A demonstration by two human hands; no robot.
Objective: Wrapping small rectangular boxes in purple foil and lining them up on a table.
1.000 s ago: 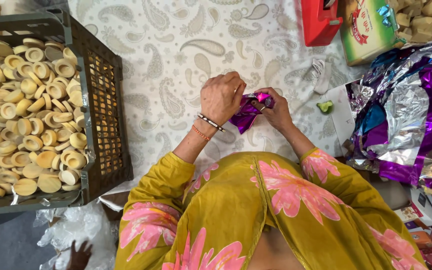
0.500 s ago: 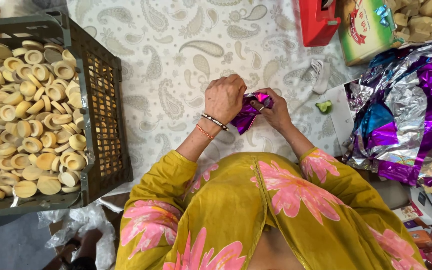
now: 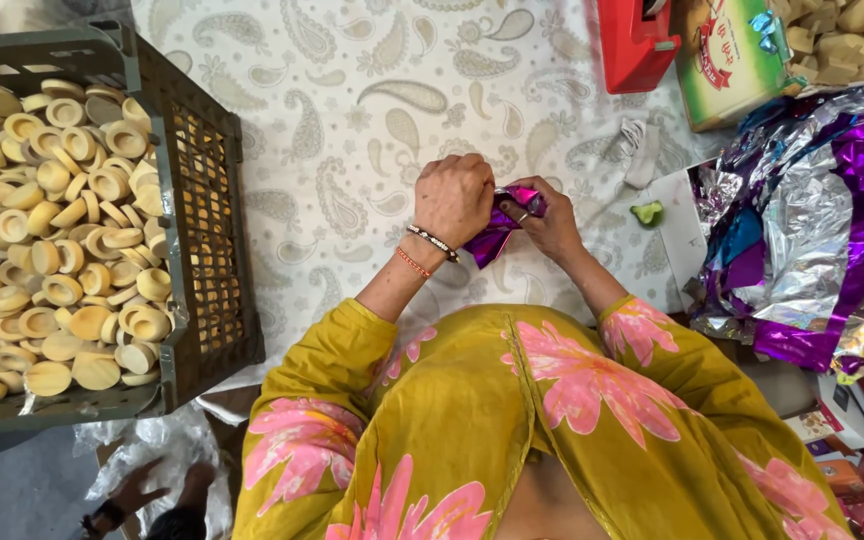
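Over paisley-printed white cloth (image 3: pixel 352 120), our left hand (image 3: pixel 454 197) and right hand (image 3: pixel 549 218) both pinch one shiny purple foil wrapper (image 3: pixel 497 237); one dark plastic crate (image 3: pixel 207 240) of round tan biscuits (image 3: pixel 52 240) at left.

The purple wrapper (image 3: pixel 497 232) pinched between the left hand (image 3: pixel 455 197) and right hand (image 3: pixel 550 222) is thin foil, glossy and crinkled. At the right, the heap of foil sheets (image 3: pixel 817 230) shines in silver and purple, creased all over, mirror-like where it lies flat. The cloth (image 3: pixel 352 90) under the hands is matt, soft-looking fabric with a paisley print. The crate (image 3: pixel 202 230) at the left is dull, dark plastic lattice, and the round biscuits (image 3: pixel 52 230) in it look dry and matt. The red dispenser (image 3: pixel 637 45) at the far side is smooth plastic. The box (image 3: pixel 732 55) beside it is glossy printed card.
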